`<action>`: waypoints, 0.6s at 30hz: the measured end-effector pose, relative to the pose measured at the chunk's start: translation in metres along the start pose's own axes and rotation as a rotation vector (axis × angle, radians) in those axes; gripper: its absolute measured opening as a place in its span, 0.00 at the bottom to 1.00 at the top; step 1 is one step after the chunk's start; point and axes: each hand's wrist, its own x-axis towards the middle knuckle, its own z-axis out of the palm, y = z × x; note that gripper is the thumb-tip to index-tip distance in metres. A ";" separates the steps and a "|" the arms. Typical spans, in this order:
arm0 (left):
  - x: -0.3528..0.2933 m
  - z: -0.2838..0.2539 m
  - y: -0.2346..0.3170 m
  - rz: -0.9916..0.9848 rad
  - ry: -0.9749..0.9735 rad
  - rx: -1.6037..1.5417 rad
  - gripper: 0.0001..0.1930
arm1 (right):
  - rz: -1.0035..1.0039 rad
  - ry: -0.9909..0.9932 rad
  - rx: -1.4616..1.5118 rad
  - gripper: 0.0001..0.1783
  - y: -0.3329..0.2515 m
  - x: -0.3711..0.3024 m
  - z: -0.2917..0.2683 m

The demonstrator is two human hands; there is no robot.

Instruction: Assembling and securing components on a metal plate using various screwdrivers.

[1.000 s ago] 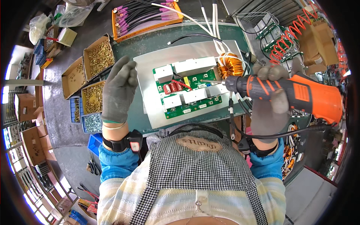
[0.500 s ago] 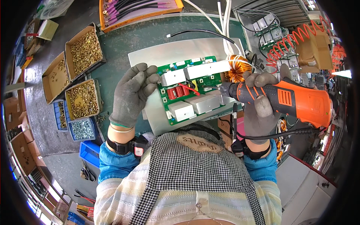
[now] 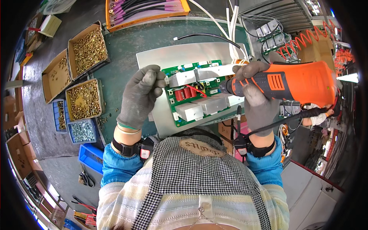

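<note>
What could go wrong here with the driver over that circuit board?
The right hand grips the orange power screwdriver above the green circuit board; a slip could gouge the red components. The left hand pinches fingertips at the board's edge, close to the driver's tip, so a glove could snag. The black cable lies nearby.

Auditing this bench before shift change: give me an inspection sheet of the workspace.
Surface: green bench, metal plate on it.
Job's things: green circuit board on the plate; orange power screwdriver.
Clutter: screw boxes at left; orange tray of pink-tipped wires.
Grippers: left hand, gloved, at the board's left edge; right hand, gloved, grips the screwdriver.
Cables: black lead, white wires, orange coiled hose.
Surroundings: floor tools, blue bin.
</note>
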 end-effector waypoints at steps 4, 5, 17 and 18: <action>0.003 -0.005 0.001 -0.028 -0.068 0.030 0.15 | -0.048 0.162 0.189 0.17 0.004 0.004 0.001; 0.003 -0.005 0.002 -0.046 -0.081 0.022 0.15 | -0.048 0.135 0.180 0.15 0.006 0.004 0.000; -0.020 0.034 0.026 0.054 -0.157 0.409 0.25 | -0.336 0.004 0.482 0.36 -0.071 -0.007 -0.020; -0.022 0.042 0.028 0.035 -0.199 0.414 0.25 | -0.328 -0.025 0.451 0.43 -0.079 -0.008 -0.018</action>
